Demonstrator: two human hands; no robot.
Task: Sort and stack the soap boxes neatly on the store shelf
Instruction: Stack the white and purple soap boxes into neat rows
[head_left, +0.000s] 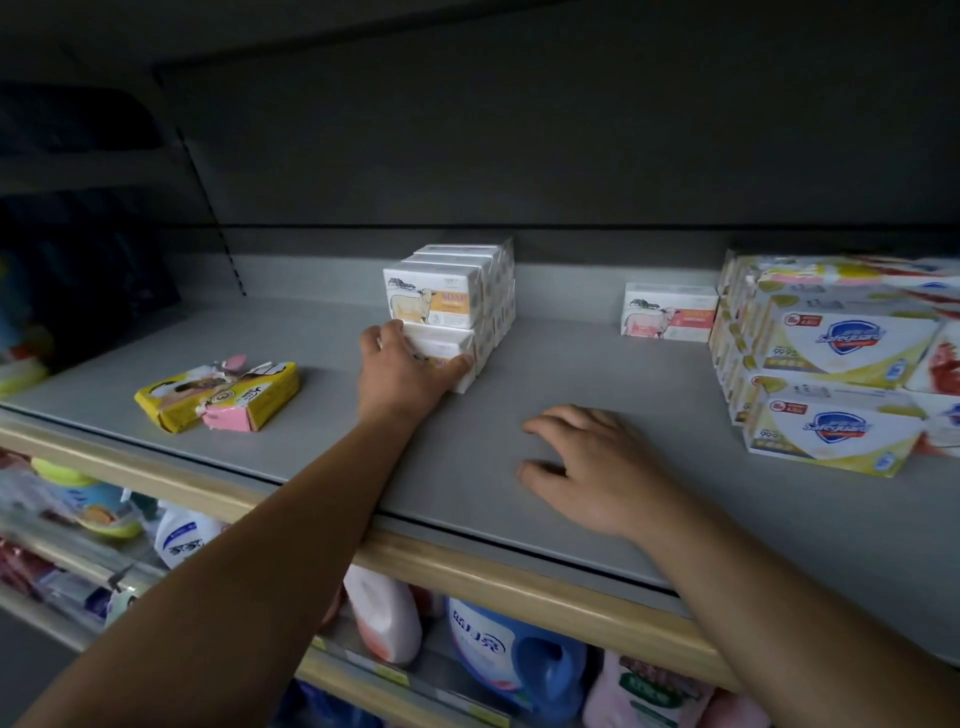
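Observation:
White soap boxes with a sheep picture stand in a two-high stack (451, 293) at the middle back of the grey shelf (519, 441). My left hand (408, 374) grips the front bottom box (457, 358) of that stack, thumb on its left end and fingers across its front. My right hand (587, 467) rests on the bare shelf to the right, fingers loosely bent, holding nothing. One more sheep box with a pink label (668, 312) stands alone further right.
Torn yellow and pink soap packs (221, 395) lie at the left of the shelf. Stacked Safeguard soap packs (836, 358) fill the right side. A wooden shelf lip (467, 566) runs along the front; detergent bottles (514, 649) stand on the shelf below.

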